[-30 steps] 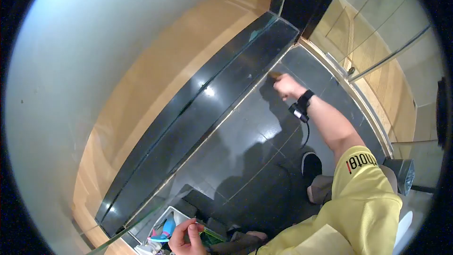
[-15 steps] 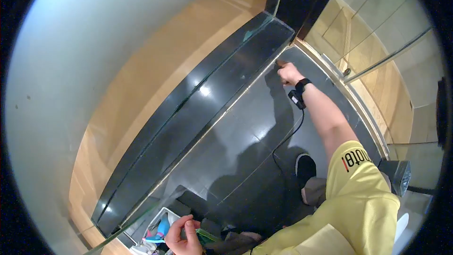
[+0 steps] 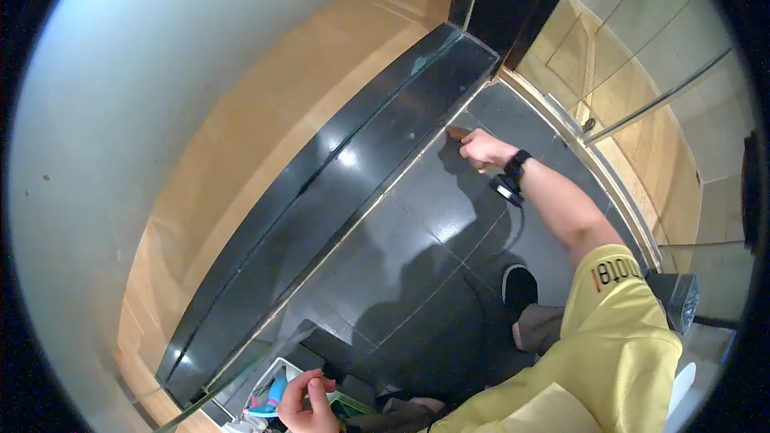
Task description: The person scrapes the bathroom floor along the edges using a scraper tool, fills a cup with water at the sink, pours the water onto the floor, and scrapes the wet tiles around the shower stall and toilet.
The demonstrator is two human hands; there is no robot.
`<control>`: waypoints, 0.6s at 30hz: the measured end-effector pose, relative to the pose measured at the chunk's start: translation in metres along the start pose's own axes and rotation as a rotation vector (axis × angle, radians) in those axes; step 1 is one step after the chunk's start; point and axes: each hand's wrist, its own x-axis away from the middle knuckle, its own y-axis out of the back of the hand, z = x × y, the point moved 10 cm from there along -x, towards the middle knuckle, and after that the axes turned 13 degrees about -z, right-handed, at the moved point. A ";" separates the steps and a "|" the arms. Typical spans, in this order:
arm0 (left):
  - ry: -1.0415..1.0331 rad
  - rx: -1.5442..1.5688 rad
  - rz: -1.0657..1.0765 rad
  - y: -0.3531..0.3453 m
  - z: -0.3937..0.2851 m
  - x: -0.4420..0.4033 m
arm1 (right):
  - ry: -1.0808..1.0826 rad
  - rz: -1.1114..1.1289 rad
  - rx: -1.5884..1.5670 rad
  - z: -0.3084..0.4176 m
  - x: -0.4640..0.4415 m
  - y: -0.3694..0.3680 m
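My right hand (image 3: 486, 149) is closed round a small brown brush-like tool (image 3: 458, 134), whose far end is at the pale joint line (image 3: 417, 154) between the dark floor and the raised black ledge. A black band with a small device (image 3: 505, 190) and a cable is on that wrist. At the bottom, my left hand (image 3: 308, 402) is raised with its fingers curled and thumb near the fingertips; whether anything is between them is too small to tell. It is beside a white caddy (image 3: 282, 366) that holds a blue bottle (image 3: 277, 390) and other items.
The black ledge (image 3: 321, 184) runs diagonally along a glass panel. Dark tiles (image 3: 417, 273) cover the floor, where my black shoe (image 3: 520, 287) rests. At the right are a wooden-edged sill (image 3: 553, 116), a metal bar (image 3: 662, 99) and a bin-like container (image 3: 682, 303).
Over the last second my right hand moved up along the joint line towards the corner, then back down and left with the brown tool. My left hand shifted slightly left.
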 end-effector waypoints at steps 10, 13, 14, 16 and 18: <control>-0.021 -0.042 0.003 -0.001 0.001 0.001 | 0.295 -0.011 0.304 0.016 0.004 -0.041; -0.014 -0.089 -0.002 0.003 -0.005 0.001 | 0.574 0.028 0.853 0.038 0.006 -0.020; -0.031 -0.088 0.005 0.001 -0.010 0.004 | 0.384 -0.022 0.548 -0.022 -0.040 -0.009; -0.060 -0.088 0.013 -0.001 -0.013 0.008 | 0.708 -0.013 0.811 0.012 -0.017 -0.022; -0.095 -0.086 0.017 0.000 -0.014 0.007 | 0.756 0.011 0.750 0.023 0.001 -0.041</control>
